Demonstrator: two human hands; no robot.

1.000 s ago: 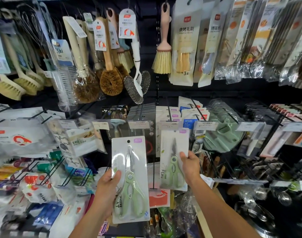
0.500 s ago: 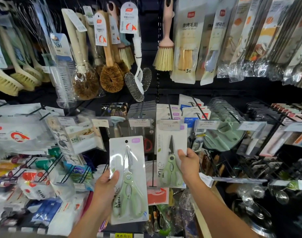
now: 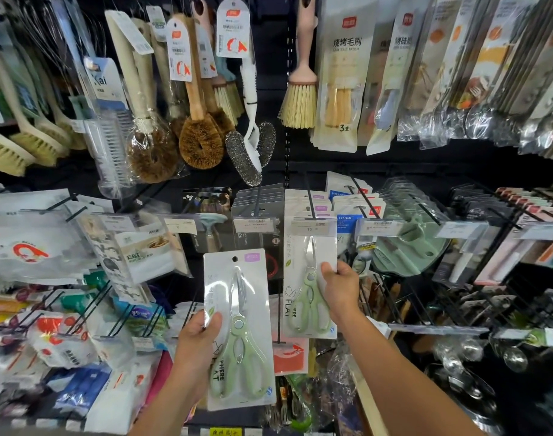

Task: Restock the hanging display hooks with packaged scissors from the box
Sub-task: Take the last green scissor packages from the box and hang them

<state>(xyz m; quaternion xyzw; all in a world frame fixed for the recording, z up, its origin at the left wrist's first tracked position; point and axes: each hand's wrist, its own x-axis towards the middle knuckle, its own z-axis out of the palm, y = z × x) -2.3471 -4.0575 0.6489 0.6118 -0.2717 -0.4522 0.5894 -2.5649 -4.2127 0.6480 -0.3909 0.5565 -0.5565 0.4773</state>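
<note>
1. Risks dropping the right scissors pack [image 3: 300, 272]: hang hole hidden behind the price tag [image 3: 312, 227], so possibly not threaded on the display hook [image 3: 310, 199].
2. Pinches that pack's right edge with the right hand [image 3: 341, 291], fingers [image 3: 327, 267] curled, at the hook's front end.
3. Grips a second scissors pack [image 3: 237, 309] in the left hand [image 3: 196, 344], lower left, off any hook.
4. Looks flat and stiff: white card, clear blister, pale-green handles, punched top hole.

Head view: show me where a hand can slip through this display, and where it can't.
Free: the dark band between the barbecue brush packs and the hook rows below; the dark gap between the left hand's scissors pack and the white pouch. Crowded: the lower-left hooks, and right of the right hand.
</note>
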